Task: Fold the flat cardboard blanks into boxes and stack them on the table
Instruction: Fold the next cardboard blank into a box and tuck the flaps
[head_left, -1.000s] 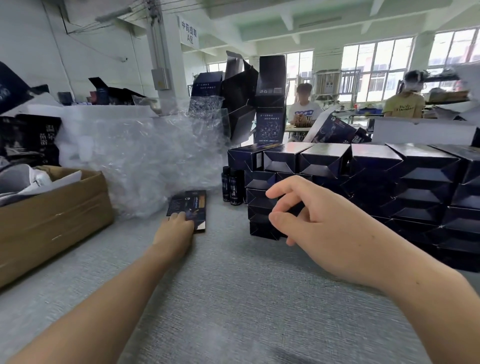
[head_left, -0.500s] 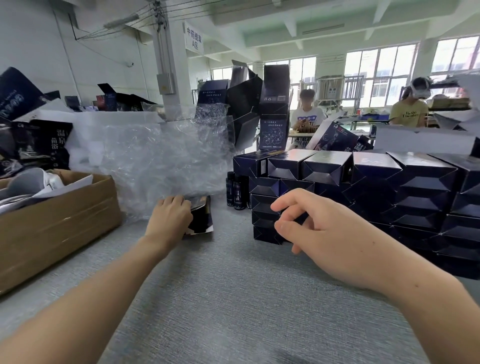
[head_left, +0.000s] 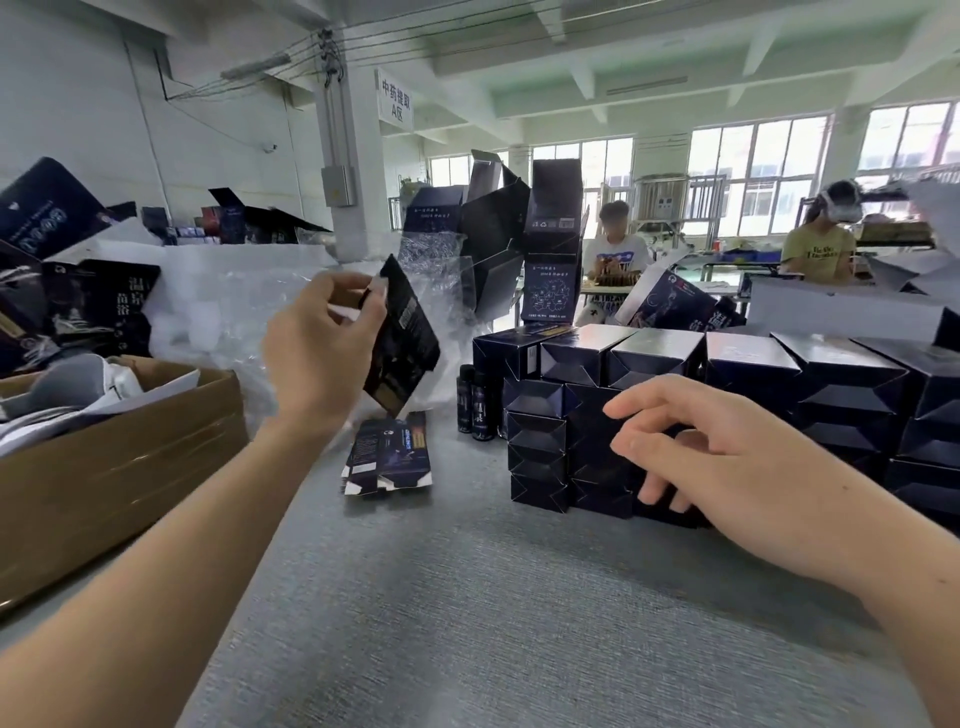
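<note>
My left hand (head_left: 317, 353) is raised above the table and pinches one flat dark blue cardboard blank (head_left: 405, 343) by its upper edge, the blank tilted in the air. Below it a small pile of flat blanks (head_left: 389, 454) lies on the grey table (head_left: 467, 623). My right hand (head_left: 696, 452) hovers in front of the stack of folded dark blue boxes (head_left: 649, 358), fingers loosely curled and holding nothing. The stack runs in rows from the centre to the right edge.
A brown carton (head_left: 114, 467) with white paper stands at the left. Crumpled clear plastic wrap (head_left: 208, 322) lies behind the blanks. Two small dark bottles (head_left: 475, 410) stand beside the stack. Open tall boxes (head_left: 550, 244) rise behind. Two people sit at far tables.
My left hand has picked one blank off the pile and lifted it up. The right hand has stayed near the stack.
</note>
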